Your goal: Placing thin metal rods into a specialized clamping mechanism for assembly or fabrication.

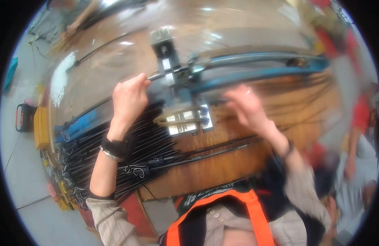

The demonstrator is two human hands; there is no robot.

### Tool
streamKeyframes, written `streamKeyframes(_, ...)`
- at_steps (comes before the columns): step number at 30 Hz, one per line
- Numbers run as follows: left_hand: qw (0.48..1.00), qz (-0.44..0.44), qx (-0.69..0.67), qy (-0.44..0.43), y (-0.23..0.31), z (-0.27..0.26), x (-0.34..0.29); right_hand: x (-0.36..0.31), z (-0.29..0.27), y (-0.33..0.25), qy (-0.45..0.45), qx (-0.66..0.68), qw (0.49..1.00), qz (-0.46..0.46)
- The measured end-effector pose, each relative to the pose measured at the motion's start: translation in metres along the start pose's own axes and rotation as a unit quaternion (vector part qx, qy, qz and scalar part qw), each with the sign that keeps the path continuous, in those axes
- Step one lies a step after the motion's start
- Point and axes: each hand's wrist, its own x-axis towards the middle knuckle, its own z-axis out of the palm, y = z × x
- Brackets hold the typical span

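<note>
My left hand [130, 96] is closed in a fist on a thin black rod. The rod runs from my fingers to the right, into a small metal clamping fixture [170, 76] on the bench. My right hand [247, 105] hovers over the bench, right of the fixture and below a long blue rail [242, 78]. It is blurred by motion; its fingers look loosely bent and apart, with nothing seen in them. Silver blocks with a pale tube [173, 119] sit between my hands, at the near end of the fixture.
Many black rods [95, 160] with white ties lie in a pile at left. Two rods [206, 152] cross the wooden bench [234, 164] near me. White strips [63, 78] lie at far left. Other people are at the far left and along the right; one wears red [360, 115].
</note>
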Motion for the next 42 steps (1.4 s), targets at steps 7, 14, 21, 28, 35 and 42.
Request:
streamKeyframes(7,0.986,0.130,0.073,0.076,-0.004,0.015,0.012,0.019,-0.048,0.006,-0.174,-0.179,0.968,0.000)
streamKeyframes(14,0.842,0.218,0.374,0.321,-0.077,-0.032,-0.009,-0.115,-0.054,-0.032,-0.289,-0.355,0.884,-0.093)
streamKeyframes(21,0.974,0.147,-0.160,0.062,0.185,-0.004,-0.181,-0.124,-0.050,-0.033,-0.065,-0.121,0.989,0.049)
streamKeyframes(28,0.993,0.101,-0.067,0.005,0.226,0.023,-0.098,-0.097,-0.061,-0.031,0.046,-0.145,0.988,-0.037)
streamKeyframes(35,0.990,0.076,0.072,0.090,0.130,-0.102,-0.102,-0.119,-0.094,0.068,0.150,-0.275,0.950,0.020)
streamKeyframes(42,0.971,-0.045,0.114,0.206,0.034,-0.197,-0.112,-0.004,-0.029,0.028,0.064,-0.020,0.988,0.140)
